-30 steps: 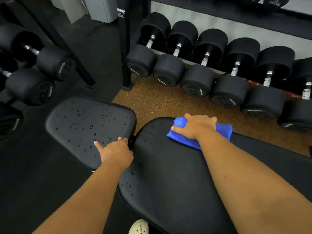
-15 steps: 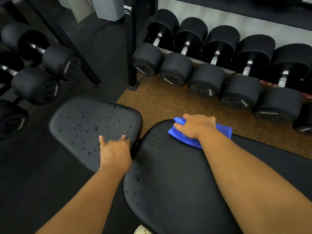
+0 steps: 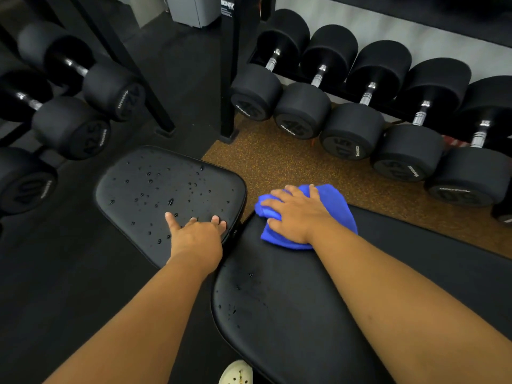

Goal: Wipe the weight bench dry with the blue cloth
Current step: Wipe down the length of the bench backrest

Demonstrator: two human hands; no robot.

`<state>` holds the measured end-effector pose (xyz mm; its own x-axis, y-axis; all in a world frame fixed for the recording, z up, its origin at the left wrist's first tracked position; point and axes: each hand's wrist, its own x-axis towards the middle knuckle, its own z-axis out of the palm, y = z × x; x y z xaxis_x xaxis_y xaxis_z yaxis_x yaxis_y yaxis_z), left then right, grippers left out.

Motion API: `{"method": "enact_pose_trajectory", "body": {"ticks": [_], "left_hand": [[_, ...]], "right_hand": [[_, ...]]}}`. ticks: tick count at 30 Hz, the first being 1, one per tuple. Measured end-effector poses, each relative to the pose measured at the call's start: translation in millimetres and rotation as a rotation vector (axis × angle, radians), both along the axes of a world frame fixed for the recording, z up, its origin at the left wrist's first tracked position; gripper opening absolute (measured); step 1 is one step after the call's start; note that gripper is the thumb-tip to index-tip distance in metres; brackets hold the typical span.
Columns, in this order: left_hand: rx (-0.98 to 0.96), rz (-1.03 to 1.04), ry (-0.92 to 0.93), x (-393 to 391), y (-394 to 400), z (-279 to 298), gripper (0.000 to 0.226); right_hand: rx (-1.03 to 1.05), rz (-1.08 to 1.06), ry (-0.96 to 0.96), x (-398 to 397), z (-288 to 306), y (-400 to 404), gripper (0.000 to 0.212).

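The weight bench has two black pads. Its seat pad on the left is dotted with water drops. The long back pad runs to the right, with a few drops near its lower left edge. A bunched blue cloth lies on the far end of the back pad, close to the gap between the pads. My right hand presses down on the cloth with spread fingers. My left hand rests on the seat pad's near right corner, thumb stretched out to the left.
A row of black dumbbells sits on a low rack behind the bench, over brown speckled flooring. More dumbbells are racked on the left. A black rack upright stands beyond the seat pad. A white shoe shows at the bottom.
My right hand has slid the cloth a little left towards the end of the back pad, and its fingers have spread flatter. My left hand stays on the seat pad.
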<state>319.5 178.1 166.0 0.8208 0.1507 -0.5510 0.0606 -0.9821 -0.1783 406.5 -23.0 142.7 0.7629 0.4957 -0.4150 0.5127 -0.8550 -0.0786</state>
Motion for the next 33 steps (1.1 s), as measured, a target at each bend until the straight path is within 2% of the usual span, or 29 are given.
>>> {"method": "enact_pose_trajectory", "body": {"ticks": [2,4,9,13,17,21,25,29,31,33], "left_hand": [[-0.041,-0.022,0.063,4.0,3.2,-0.7,0.072],[-0.065,-0.038,0.107,7.5,3.5,-0.3,0.071],[-0.08,-0.057,0.118,5.1,3.2,-4.8,0.069],[-0.11,-0.054,0.112,0.4,9.2,-6.2,0.073],[-0.145,-0.078,0.081,-2.1,21.7,-10.2,0.08],[-0.171,-0.071,0.048,-7.6,25.6,-15.1,0.081],[-0.194,-0.04,0.015,-10.8,23.6,-16.8,0.08],[-0.198,-0.017,0.046,-9.8,24.4,-18.2,0.084],[-0.19,-0.016,0.056,-9.1,23.7,-17.3,0.087],[-0.182,-0.021,0.07,-8.3,22.6,-15.9,0.09]], "right_hand": [[-0.09,-0.12,-0.026,-4.3,-5.1,17.7,0.058],[-0.123,-0.142,-0.018,-12.8,-10.0,36.5,0.061],[-0.05,-0.034,-0.008,-53.6,-10.8,51.5,0.059],[0.048,0.14,0.076,-75.1,5.5,21.6,0.054],[0.013,-0.014,0.013,-64.5,10.5,-1.7,0.052],[-0.067,-0.113,-0.009,-71.5,1.4,27.0,0.058],[-0.004,0.034,0.053,-96.5,3.6,37.0,0.057],[0.065,0.184,0.154,-120.1,22.9,1.6,0.056],[0.037,0.118,0.129,-116.1,30.6,-20.9,0.059],[-0.021,-0.039,0.059,-99.0,31.3,-32.6,0.055]]}}
